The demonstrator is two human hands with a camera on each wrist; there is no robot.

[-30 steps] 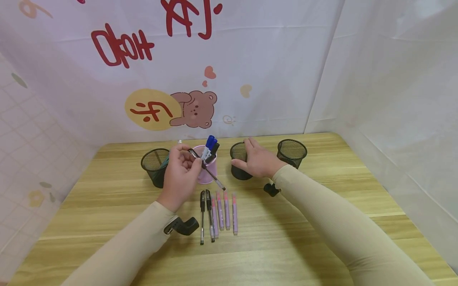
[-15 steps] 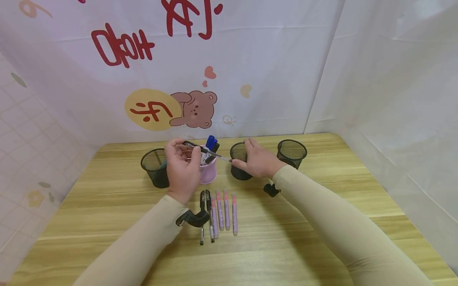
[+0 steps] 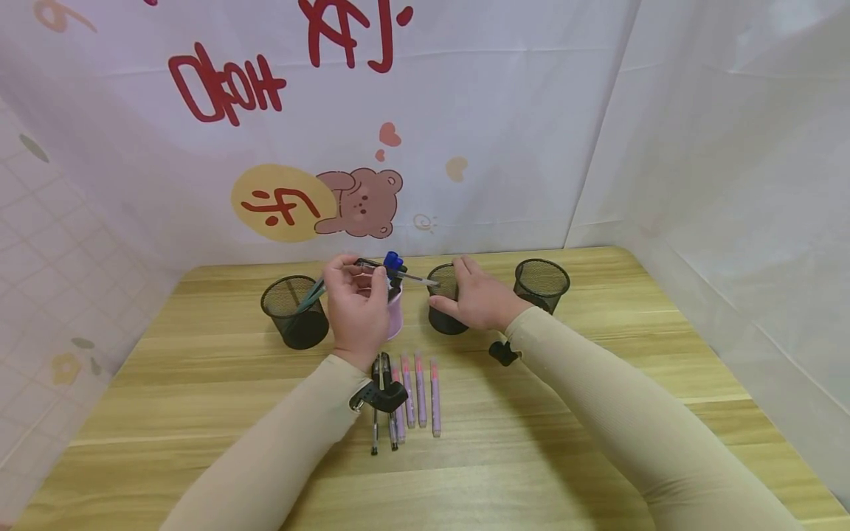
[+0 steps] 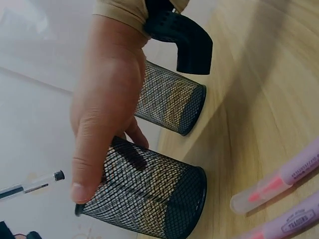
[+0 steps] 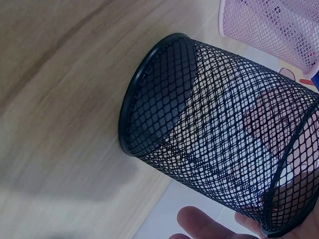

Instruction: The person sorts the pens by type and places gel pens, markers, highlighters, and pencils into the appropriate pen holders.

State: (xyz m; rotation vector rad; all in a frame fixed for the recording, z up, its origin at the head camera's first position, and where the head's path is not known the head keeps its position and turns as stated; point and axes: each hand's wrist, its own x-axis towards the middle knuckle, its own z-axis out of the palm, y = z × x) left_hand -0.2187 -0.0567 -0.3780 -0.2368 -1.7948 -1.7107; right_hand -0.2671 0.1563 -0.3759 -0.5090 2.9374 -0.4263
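My left hand pinches a clear gel pen with black ends between thumb and fingers. The pen lies almost level, its far end pointing right at the mouth of the middle black mesh pen cup. In the left wrist view, that pen end is apart from the cup's rim. My right hand holds this upright cup at the rim, thumb on the near side and fingers on the far side. Behind my left hand stands a pink mesh cup with blue and black markers, partly hidden.
Two gel pens and several lilac highlighters lie in a row in front of the cups. A black mesh cup with slim teal items stands at left, another at right. A white printed curtain hangs behind.
My left hand has moved right with the gel pen, which has swung from slanting down to nearly level. Its end is now at the middle cup's mouth. My right hand stays put.
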